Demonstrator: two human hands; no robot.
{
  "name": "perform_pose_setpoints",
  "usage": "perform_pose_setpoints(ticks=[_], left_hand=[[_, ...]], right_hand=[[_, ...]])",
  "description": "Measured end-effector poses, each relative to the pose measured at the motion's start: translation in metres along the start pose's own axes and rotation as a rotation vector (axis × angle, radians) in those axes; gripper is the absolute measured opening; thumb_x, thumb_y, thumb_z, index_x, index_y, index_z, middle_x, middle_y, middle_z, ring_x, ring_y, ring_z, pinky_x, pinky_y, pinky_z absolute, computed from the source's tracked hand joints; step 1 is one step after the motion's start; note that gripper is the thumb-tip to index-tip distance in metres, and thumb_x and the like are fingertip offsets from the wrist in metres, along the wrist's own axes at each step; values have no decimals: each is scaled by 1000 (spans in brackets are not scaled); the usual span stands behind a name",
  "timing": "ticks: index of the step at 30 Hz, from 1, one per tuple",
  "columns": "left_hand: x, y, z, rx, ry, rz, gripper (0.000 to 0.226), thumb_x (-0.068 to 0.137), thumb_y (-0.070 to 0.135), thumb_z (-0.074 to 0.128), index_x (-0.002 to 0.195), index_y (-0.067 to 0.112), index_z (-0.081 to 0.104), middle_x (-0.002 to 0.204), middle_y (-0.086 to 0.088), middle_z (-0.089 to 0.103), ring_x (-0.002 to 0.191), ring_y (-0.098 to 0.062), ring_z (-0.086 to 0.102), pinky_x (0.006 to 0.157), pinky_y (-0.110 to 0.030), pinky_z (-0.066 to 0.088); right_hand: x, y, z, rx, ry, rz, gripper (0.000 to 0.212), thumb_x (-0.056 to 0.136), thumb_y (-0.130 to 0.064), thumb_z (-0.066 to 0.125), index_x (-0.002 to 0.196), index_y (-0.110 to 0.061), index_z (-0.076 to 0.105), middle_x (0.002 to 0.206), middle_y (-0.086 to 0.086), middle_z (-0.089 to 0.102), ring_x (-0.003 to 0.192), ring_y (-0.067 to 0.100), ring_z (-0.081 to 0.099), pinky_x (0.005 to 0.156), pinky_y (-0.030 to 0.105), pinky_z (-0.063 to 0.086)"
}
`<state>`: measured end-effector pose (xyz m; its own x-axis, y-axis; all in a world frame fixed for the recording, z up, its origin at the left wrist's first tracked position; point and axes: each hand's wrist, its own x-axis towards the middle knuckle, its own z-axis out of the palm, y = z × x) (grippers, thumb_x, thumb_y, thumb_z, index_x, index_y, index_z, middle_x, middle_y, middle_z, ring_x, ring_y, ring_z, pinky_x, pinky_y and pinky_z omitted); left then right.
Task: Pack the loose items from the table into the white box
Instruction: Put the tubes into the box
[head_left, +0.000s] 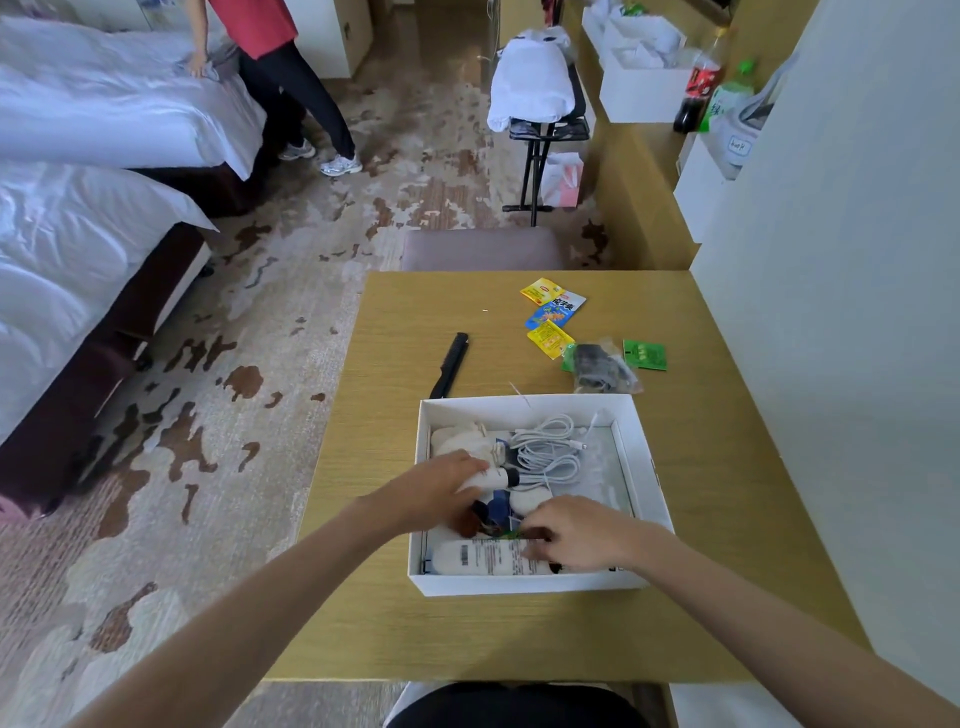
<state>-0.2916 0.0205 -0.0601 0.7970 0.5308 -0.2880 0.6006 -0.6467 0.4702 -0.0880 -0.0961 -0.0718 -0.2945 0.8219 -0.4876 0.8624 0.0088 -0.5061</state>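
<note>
Partly, both hands are hiding items in white box (530, 402): left hand (441, 480) gripping small bottle (491, 479), lying left-right; right hand (576, 530) grip state unclear.

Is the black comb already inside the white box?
No, the black comb lies on the table just beyond the far left corner of the white box.

A light wooden table (467, 634) carries an open white box (524, 583) near its front. Beyond the box a black comb (451, 365) lies at the left. To the right sit three small yellow and blue packets (551, 315), a clear bag of dark items (602, 365) and a green packet (644, 355).
</note>
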Motion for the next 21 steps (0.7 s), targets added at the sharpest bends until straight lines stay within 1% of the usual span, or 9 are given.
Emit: perform_pose_setpoints(ticks=[3, 5, 7, 9, 11, 13, 15, 19, 21], left_hand=[[5, 3, 11, 81, -87, 53, 41, 97, 28, 46, 138, 22, 42, 131, -1, 52, 120, -17, 48, 98, -31, 39], [9, 5, 16, 77, -106, 61, 42, 95, 25, 50, 136, 23, 44, 131, 0, 53, 121, -16, 47, 99, -30, 39], [13, 9, 21, 95, -142, 82, 41, 91, 21, 53, 132, 22, 48, 128, 0, 55, 121, -16, 46, 97, -30, 38], [16, 12, 25, 159, -194, 100, 36, 89, 20, 54, 126, 20, 52, 123, -1, 57, 117, -20, 47, 93, -33, 40], [16, 12, 26, 215, -212, 109, 33, 89, 22, 55, 122, 19, 55, 119, -2, 58, 114, -21, 47, 90, -36, 44], [15, 11, 23, 239, -178, 121, 30, 89, 24, 53, 119, 20, 57, 114, -1, 60, 110, -20, 49, 85, -37, 47], [14, 9, 19, 232, -113, 143, 27, 92, 25, 50, 117, 20, 60, 111, 0, 63, 107, -19, 52, 81, -35, 48], [18, 10, 4, 121, 43, 116, 28, 96, 26, 42, 113, 20, 64, 112, 2, 66, 102, -15, 59, 77, -27, 46], [22, 11, -8, 68, 163, 87, 27, 97, 25, 43, 112, 20, 65, 112, 3, 68, 95, -13, 62, 75, -25, 47]], right_hand=[[-6, 13, -6, 240, 247, 47, 15, 94, -27, 58, 102, -22, 69, 97, -9, 66, 85, 10, 64, 81, 28, 55], [-5, 22, -12, 302, 378, 138, 16, 93, -20, 57, 107, -20, 66, 101, -8, 65, 90, 9, 63, 83, 26, 54], [-1, 25, -14, 314, 276, 250, 25, 93, -23, 57, 117, -18, 57, 109, -3, 65, 95, 12, 62, 82, 25, 52], [4, 22, -14, 357, 150, 320, 33, 91, -27, 60, 121, -19, 49, 112, 1, 64, 95, 15, 64, 85, 32, 54], [7, 19, -14, 452, 157, 338, 35, 88, -23, 64, 118, -22, 45, 104, 4, 68, 87, 16, 67, 82, 36, 56], [7, 19, -17, 566, 238, 356, 36, 85, -15, 65, 114, -23, 45, 94, 6, 70, 77, 15, 68, 76, 34, 55], [7, 21, -23, 724, 291, 373, 32, 84, -10, 62, 111, -20, 48, 91, 7, 71, 70, 13, 66, 69, 30, 54], [8, 22, -38, 836, 322, 335, 12, 91, -12, 56, 102, -12, 62, 81, 3, 73, 64, 7, 64, 60, 22, 49], [8, 22, -44, 890, 348, 311, 10, 93, -14, 57, 96, -12, 67, 83, 4, 74, 65, 7, 66, 59, 20, 49]])
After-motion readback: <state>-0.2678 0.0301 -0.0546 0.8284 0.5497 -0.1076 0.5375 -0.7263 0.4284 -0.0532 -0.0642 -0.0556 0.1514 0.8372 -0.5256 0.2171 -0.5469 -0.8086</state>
